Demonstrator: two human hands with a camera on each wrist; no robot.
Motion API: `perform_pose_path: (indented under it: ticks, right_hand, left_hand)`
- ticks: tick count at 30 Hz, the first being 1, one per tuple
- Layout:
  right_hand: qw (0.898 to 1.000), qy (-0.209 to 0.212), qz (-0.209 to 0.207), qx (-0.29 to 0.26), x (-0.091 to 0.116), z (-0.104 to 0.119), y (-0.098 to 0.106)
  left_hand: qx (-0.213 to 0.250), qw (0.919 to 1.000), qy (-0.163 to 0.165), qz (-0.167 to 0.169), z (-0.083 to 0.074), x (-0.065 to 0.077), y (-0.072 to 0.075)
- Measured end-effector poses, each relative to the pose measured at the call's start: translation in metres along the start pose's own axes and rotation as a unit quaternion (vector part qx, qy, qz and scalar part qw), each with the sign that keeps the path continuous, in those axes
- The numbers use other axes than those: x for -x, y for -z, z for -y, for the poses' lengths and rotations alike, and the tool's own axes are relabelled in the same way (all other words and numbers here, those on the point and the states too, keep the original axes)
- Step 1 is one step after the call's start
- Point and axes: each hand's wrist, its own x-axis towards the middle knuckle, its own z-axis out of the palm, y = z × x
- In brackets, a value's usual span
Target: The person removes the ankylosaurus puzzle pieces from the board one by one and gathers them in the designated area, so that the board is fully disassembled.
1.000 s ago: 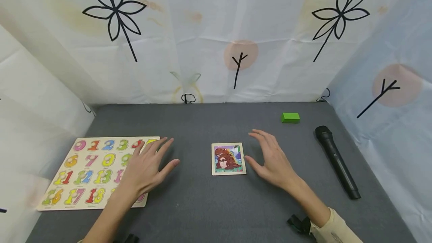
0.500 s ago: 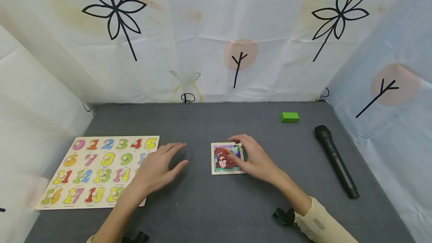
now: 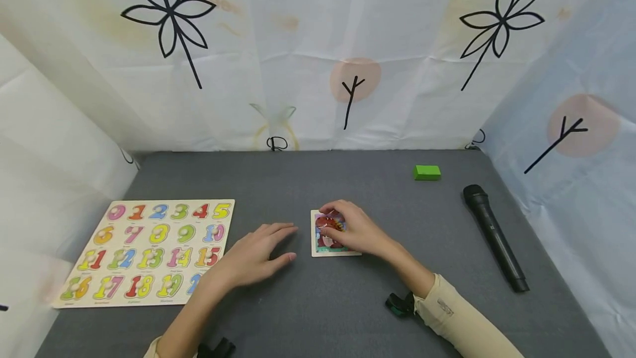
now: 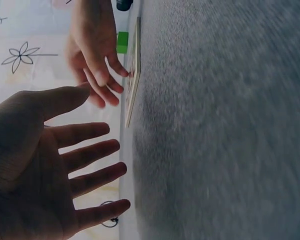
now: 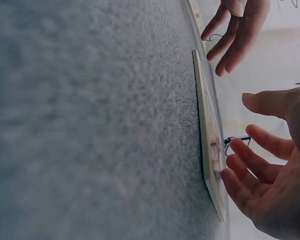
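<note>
both are empty: the left hand (image 3: 250, 257) spread, the right hand (image 3: 355, 231) loosely curved over the dinosaur board (image 3: 326, 243). it lies flat on the bench (image 3: 303, 308), probably light and stiff, best pinched by its edges.

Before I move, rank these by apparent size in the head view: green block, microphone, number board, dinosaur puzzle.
1. Number board, clearly largest
2. Microphone and dinosaur puzzle, not ranked: the microphone is longer but thin, and the right hand partly covers the puzzle
3. Green block, smallest
</note>
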Motion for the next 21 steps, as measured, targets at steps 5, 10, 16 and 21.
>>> perform_pose_path:
  ticks: [5,10,16,21]
  right_hand:
    - [1.000,-0.008,0.006,0.017,-0.009,-0.002,-0.004]
    - [0.999,-0.016,0.015,0.036,-0.015,-0.004,-0.003]
    - [0.999,-0.019,0.022,0.046,-0.023,-0.009,-0.001]
    - [0.998,-0.027,0.038,0.036,-0.032,-0.012,0.002]
  left_hand:
    - [0.025,0.9991,-0.019,0.028,-0.002,-0.006,-0.004]
    - [0.043,0.9978,-0.021,0.046,-0.004,-0.011,-0.005]
    - [0.048,0.9962,-0.029,0.066,-0.009,-0.018,-0.006]
    - [0.050,0.9949,-0.029,0.083,-0.012,-0.022,-0.009]
